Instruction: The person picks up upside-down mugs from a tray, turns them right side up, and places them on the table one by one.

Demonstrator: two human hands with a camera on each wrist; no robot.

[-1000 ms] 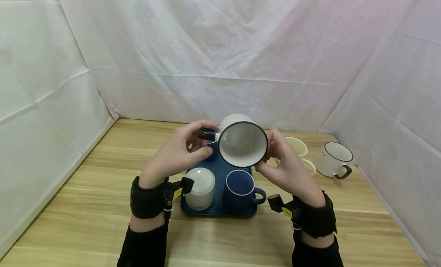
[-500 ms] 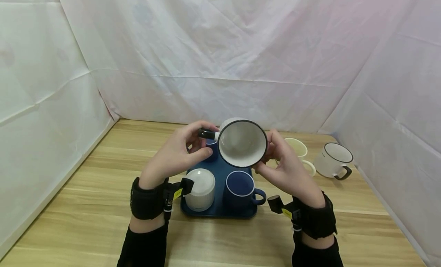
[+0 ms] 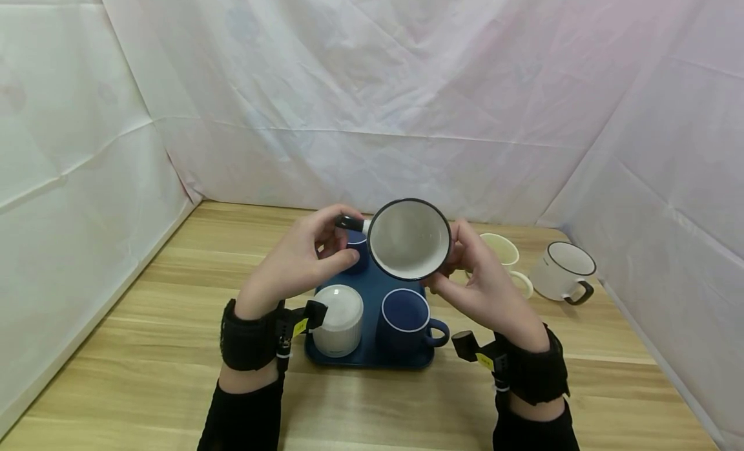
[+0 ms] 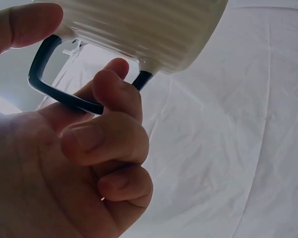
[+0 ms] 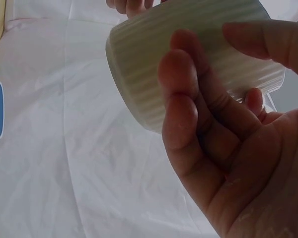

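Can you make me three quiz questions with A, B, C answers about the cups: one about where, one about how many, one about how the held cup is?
1. Where is the blue mug?
A. on the blue tray
B. on the bare table
C. in a hand

2. How many cups stand right of the tray?
A. one
B. two
C. four

3. How is the white mug held?
A. upright
B. upside down
C. tipped, mouth toward the camera

Answers: 1 A, it stands on the tray's near right part. 2 B, a cream cup and a black-rimmed cup. 3 C, the left hand grips its handle, the right hand its side, and the inside shows.
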